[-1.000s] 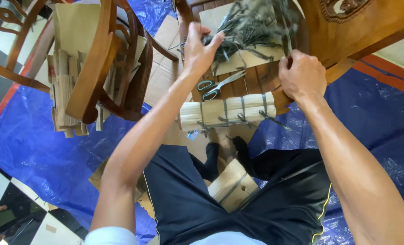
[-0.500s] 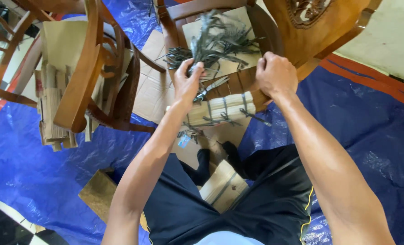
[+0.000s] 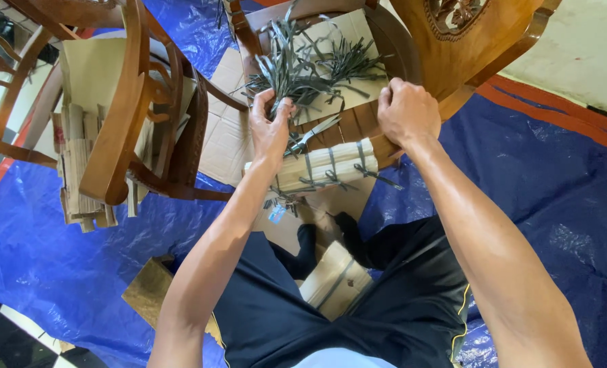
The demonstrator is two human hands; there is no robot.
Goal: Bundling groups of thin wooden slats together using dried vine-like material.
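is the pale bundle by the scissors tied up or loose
Tied: several dark straps cross the pale bundle, holding it as one block lying beside the scissors.

Blue tarpaulin [image 3: 58, 272] spread over the floor, flattened cardboard [image 3: 225, 140] lying on it. Round wooden stool seat [image 3: 365, 126] carrying a cardboard sheet [image 3: 354, 31] strewn with grey strips [image 3: 297, 68], grey scissors [image 3: 310, 136], and a strapped pale bundle [image 3: 327, 163] at the near edge.

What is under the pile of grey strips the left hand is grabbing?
The grey strips lie on a cardboard sheet over a round wooden seat. The left hand covers scissors partly; under the cardboard cannot be seen.
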